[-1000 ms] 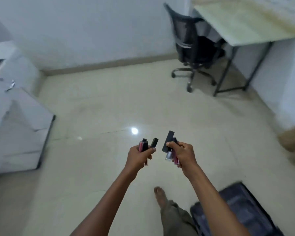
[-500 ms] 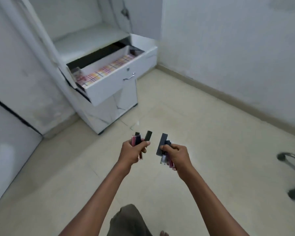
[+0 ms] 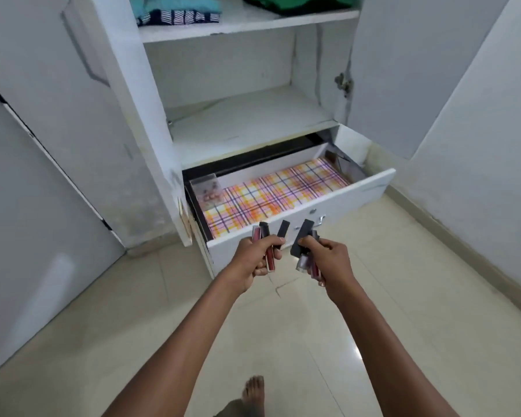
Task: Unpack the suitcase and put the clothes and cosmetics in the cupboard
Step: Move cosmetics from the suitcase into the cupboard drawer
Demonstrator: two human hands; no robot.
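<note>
Two hands hover just short of the open drawer (image 3: 337, 203) front, each clutching cosmetics. Left hand (image 3: 254, 260) curls round a bunch of lip gloss tubes (image 3: 269, 240) with black caps pointing to 12 o'clock; right hand (image 3: 328, 261) grips a black compact (image 3: 302, 237) and more tubes (image 3: 309, 264). Checked liner paper (image 3: 271, 195) covers the drawer floor, with a clear box (image 3: 206, 188) at its 9 o'clock end. Folded clothes (image 3: 178, 10) lie on the cupboard (image 3: 118, 94) shelf at 12 o'clock.

You have turned from the chair side and closed on the cupboard (image 3: 247, 115), open drawer (image 3: 283, 194) now just beyond both grips, folded clothes (image 3: 178, 10) newly visible on the upper shelf
</note>
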